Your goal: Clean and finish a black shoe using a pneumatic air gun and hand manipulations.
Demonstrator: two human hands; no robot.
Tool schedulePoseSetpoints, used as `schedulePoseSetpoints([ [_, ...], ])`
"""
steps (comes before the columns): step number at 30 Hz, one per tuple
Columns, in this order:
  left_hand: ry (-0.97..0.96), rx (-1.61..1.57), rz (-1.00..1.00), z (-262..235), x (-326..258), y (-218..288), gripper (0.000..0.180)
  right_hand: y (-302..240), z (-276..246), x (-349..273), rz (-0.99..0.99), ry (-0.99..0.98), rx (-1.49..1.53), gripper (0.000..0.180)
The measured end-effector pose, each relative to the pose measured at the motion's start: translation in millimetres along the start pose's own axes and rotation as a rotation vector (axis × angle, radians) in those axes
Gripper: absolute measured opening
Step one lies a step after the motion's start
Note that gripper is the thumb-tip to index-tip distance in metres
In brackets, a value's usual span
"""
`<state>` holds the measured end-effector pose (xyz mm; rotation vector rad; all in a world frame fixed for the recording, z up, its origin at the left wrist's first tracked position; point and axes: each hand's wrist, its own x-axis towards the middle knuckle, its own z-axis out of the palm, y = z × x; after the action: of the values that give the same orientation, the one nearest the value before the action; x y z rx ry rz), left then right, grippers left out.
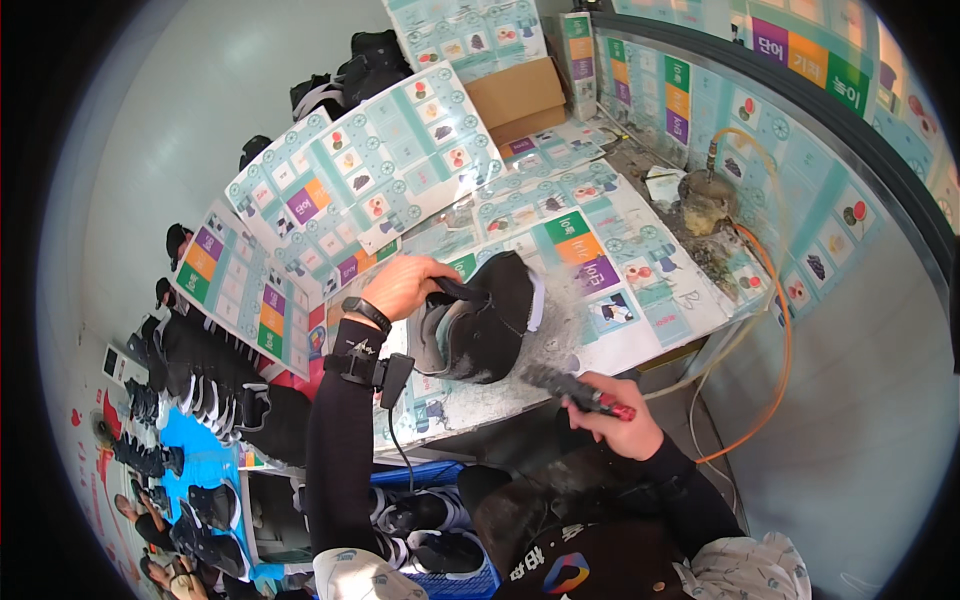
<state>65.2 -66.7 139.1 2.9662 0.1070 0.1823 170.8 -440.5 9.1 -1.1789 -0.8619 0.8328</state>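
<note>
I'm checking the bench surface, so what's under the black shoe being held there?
Under the black shoe lie printed paper sheets covering the workbench, dusted grey beside it. The left hand grips the shoe's opening; the right hand holds a tool. The patch directly beneath the shoe is hidden.

shoe [487, 318] on table [640, 330], crate [440, 540] below, cardboard box [517, 97] behind

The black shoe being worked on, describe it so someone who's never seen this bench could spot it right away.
Find the workbench covered with teal printed sheets. Near its front edge the left hand grips a black shoe by its collar, the grey lining facing the camera, with the right hand holding a red-handled tool beside it. It is the only shoe on the bench; the others sit in rows below left.
</note>
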Motion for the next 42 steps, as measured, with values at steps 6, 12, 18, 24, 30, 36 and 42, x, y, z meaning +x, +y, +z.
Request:
schedulePoseSetpoints([
  [6, -0.005, -0.043, -0.086, 4.3, 3.6, 5.7, 0.029, 15.6, 11.9, 4.7, -0.108, 0.132, -0.133, 0.018],
  [12, -0.01, -0.059, -0.096, 4.6, -0.1, 0.2, 0.029, 21.1, 9.9, 2.4, -0.133, 0.05, -0.247, 0.017],
  [18, 0.012, -0.049, -0.079, 5.5, -1.9, 0.6, 0.029, 17.4, 2.4, 0.1, -0.135, -0.018, -0.282, 0.017],
  [24, 0.017, -0.049, -0.109, 7.3, -4.5, 8.6, 0.031, 23.3, -4.6, -3.2, -0.018, 0.141, -0.335, 0.018],
  [30, 0.0, -0.097, -0.135, 8.8, -3.5, 0.4, 0.028, 39.1, 10.6, -6.8, -0.01, -0.034, -0.356, 0.02],
  [36, 0.073, -0.073, -0.091, 3.8, -16.8, 2.3, 0.029, 30.9, -2.9, -3.1, 0.039, 0.027, -0.23, 0.029],
  [42, 0.407, 0.004, -0.165, -48.9, -83.0, 17.5, 0.026, 10.9, -52.7, 33.8, -0.025, 0.248, -0.513, 0.035],
])
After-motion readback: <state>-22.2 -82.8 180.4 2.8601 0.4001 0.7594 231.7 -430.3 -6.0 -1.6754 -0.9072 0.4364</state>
